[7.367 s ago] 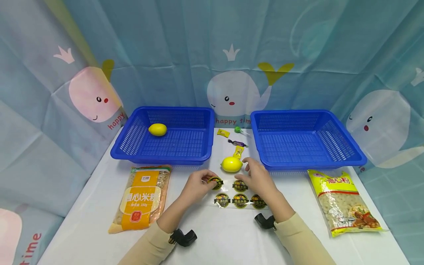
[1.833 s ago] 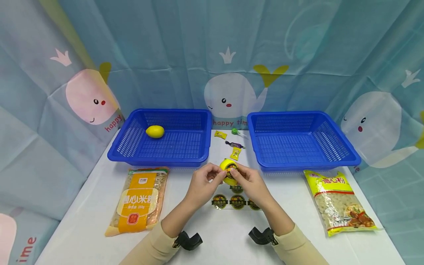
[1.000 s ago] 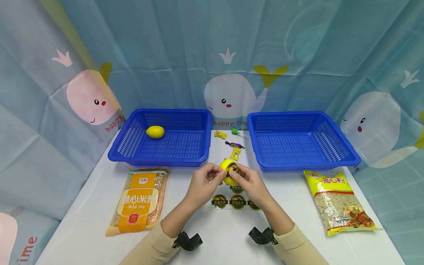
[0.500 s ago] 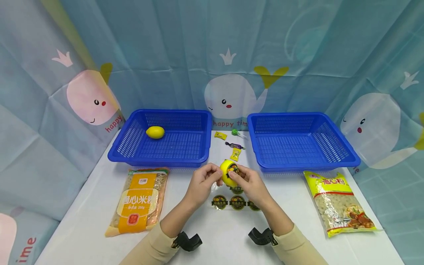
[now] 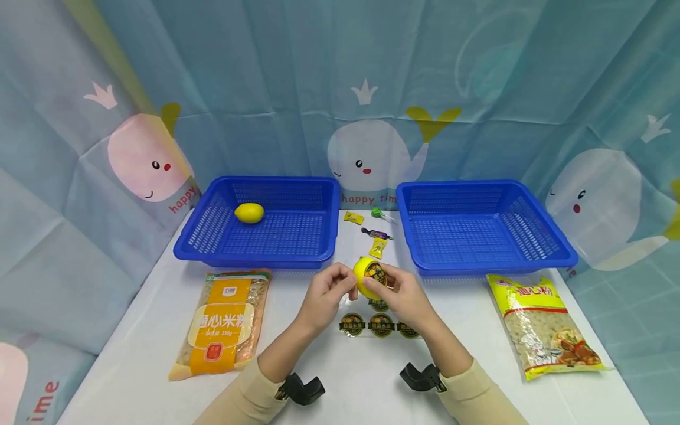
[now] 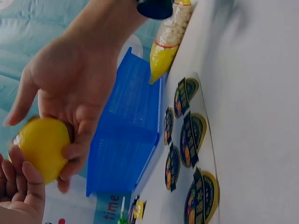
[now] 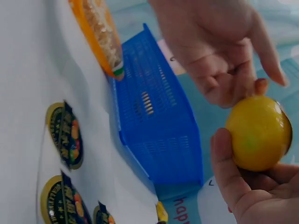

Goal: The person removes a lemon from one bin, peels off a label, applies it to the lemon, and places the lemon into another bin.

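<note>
A yellow lemon [image 5: 360,277] is held up over the table, with a round black-and-gold sticker [image 5: 376,273] on its right face. My right hand [image 5: 406,298] grips the lemon, the thumb lying across the sticker's lower edge. My left hand [image 5: 320,298] is at the lemon's left side with loosely bent fingers; its thumb stands apart from the fingers in the right wrist view, and the fingertips are right at the lemon's skin [image 7: 257,135]. Below both hands lies a clear sheet of stickers [image 5: 366,326], partly covered by the right hand.
Behind stand two blue baskets, the left one [image 5: 255,260] with another lemon [image 5: 249,213], the right one [image 5: 494,265] beside a yellow pasta bag [image 5: 547,324]. An orange pasta bag [image 5: 220,324] lies left. Wrapped candies [image 5: 377,234] and a lollipop [image 5: 377,212] lie between the baskets.
Earlier the lemon lay on the table and the left hand was at the sheet's upper-left sticker; now the lemon is raised with a sticker on it. The left thumb has come off the sticker.
</note>
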`<state>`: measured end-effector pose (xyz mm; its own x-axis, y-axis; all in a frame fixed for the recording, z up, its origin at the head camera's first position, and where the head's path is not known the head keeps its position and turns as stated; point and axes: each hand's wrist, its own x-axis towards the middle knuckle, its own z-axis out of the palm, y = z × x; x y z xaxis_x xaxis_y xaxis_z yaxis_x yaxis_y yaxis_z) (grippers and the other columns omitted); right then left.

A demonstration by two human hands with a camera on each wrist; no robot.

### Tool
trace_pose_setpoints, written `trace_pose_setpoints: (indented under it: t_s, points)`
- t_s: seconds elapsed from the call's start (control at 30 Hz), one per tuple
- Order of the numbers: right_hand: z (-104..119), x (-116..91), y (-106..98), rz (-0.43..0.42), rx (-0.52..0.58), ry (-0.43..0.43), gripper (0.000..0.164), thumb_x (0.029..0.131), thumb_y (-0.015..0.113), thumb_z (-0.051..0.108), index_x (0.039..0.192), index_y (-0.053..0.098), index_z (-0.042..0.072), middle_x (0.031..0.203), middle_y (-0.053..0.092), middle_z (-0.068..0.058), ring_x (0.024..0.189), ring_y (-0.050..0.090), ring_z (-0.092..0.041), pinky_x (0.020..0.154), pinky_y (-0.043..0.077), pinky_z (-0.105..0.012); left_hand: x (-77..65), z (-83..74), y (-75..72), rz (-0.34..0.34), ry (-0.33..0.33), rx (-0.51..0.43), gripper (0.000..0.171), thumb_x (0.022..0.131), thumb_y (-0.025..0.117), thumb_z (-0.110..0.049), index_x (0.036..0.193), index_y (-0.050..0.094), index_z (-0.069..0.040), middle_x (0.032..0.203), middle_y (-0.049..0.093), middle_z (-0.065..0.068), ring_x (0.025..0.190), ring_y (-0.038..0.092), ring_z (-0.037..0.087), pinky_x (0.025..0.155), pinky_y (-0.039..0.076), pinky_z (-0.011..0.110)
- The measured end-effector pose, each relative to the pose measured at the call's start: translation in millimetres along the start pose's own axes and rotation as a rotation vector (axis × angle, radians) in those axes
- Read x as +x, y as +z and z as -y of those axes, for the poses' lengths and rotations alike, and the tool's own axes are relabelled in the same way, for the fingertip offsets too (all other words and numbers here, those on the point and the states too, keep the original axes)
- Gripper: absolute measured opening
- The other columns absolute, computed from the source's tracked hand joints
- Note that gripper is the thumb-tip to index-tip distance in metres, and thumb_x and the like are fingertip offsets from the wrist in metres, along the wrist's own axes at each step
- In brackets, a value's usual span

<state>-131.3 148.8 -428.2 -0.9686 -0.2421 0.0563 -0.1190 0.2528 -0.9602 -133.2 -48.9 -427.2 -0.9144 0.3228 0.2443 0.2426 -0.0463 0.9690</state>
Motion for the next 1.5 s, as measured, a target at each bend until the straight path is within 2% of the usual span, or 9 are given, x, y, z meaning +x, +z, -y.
trace_pose_setpoints:
  t_s: [0.13,0.3,0.43,0.6,0.83,0.93,1.07,1.33,1.5]
  points:
    - [3,0,-2,0.040,0.163,0.041,0.052,0.110,0.039,0.032,0.133,0.058,-0.011,0.134,0.061,-0.025,0.115,0.062,-0.018,0.096,0.056,-0.033,0.7,5.6,-4.0,0.014,0.017,0.029,0.019,0.094,0.071,-0.010,0.088,0.057,0.000,0.076,0.057,0.008,0.064,0.054,0.009,0.058,0.048,0.020]
    - [3,0,-6,0.047,0.300,0.041,0.043,0.107,0.050,0.020,0.130,0.057,-0.015,0.145,0.052,-0.026,0.120,0.061,-0.007,0.093,0.057,-0.030,1.5,6.0,-9.3,0.063,0.051,0.100,0.025,0.089,0.078,-0.012,0.088,0.054,-0.005,0.077,0.051,0.003,0.064,0.047,0.007,0.054,0.042,0.018]
    - [3,0,-9,0.033,0.354,0.008,0.039,0.104,0.056,0.016,0.128,0.058,-0.015,0.145,0.051,-0.024,0.124,0.062,-0.011,0.090,0.058,-0.034,2.1,3.1,-14.2,0.128,0.037,0.076,0.023,0.091,0.075,-0.009,0.090,0.052,-0.005,0.078,0.049,0.003,0.065,0.047,0.007,0.056,0.043,0.018]
    - [5,0,-12,-0.040,0.287,0.000,0.041,0.102,0.061,0.023,0.132,0.062,-0.005,0.141,0.058,-0.018,0.123,0.062,-0.014,0.089,0.058,-0.034,5.8,0.8,-13.6,0.134,0.019,0.049,0.021,0.094,0.070,-0.005,0.104,0.053,0.000,0.084,0.052,0.006,0.071,0.050,0.010,0.061,0.046,0.018]
    - [9,-1,-14,-0.143,0.111,0.025,0.039,0.097,0.069,0.031,0.132,0.068,0.013,0.127,0.070,-0.009,0.102,0.069,-0.011,0.070,0.056,-0.022,10.5,-1.6,1.1,0.025,-0.107,0.292,0.068,0.089,0.078,-0.040,0.143,0.046,-0.014,0.107,0.062,0.011,0.075,0.062,0.010,0.067,0.053,0.023]
    - [9,-2,-16,-0.144,0.053,0.032,0.040,0.097,0.069,0.035,0.132,0.068,0.015,0.126,0.071,-0.006,0.104,0.067,-0.013,0.071,0.055,-0.022,10.9,-2.0,5.8,0.025,-0.144,0.295,0.066,0.089,0.077,-0.041,0.143,0.052,-0.014,0.116,0.067,0.007,0.085,0.068,0.012,0.074,0.058,0.025]
    - [12,-4,-25,-0.136,0.005,0.021,0.043,0.099,0.066,0.037,0.135,0.065,0.013,0.128,0.069,-0.009,0.103,0.068,-0.013,0.081,0.057,-0.026,11.6,-2.1,8.4,0.039,-0.160,0.211,0.057,0.090,0.078,-0.033,0.137,0.057,-0.010,0.113,0.072,0.006,0.091,0.070,0.017,0.077,0.058,0.024]
    - [22,-8,-88,-0.265,-0.133,-0.043,0.047,0.097,0.068,0.035,0.137,0.063,0.010,0.131,0.068,-0.012,0.108,0.065,0.001,0.088,0.053,-0.016,11.9,-0.2,7.0,0.022,-0.198,0.124,0.057,0.087,0.081,-0.026,0.134,0.056,-0.007,0.114,0.069,0.010,0.091,0.068,0.018,0.075,0.056,0.023]
    - [18,-18,-145,-0.341,-0.318,0.042,0.057,0.095,0.069,0.044,0.144,0.057,0.019,0.137,0.065,-0.006,0.114,0.059,0.004,0.089,0.044,-0.005,12.4,1.5,7.5,0.018,-0.210,0.132,0.058,0.086,0.082,-0.029,0.133,0.056,-0.008,0.115,0.067,0.010,0.091,0.066,0.018,0.076,0.056,0.023]
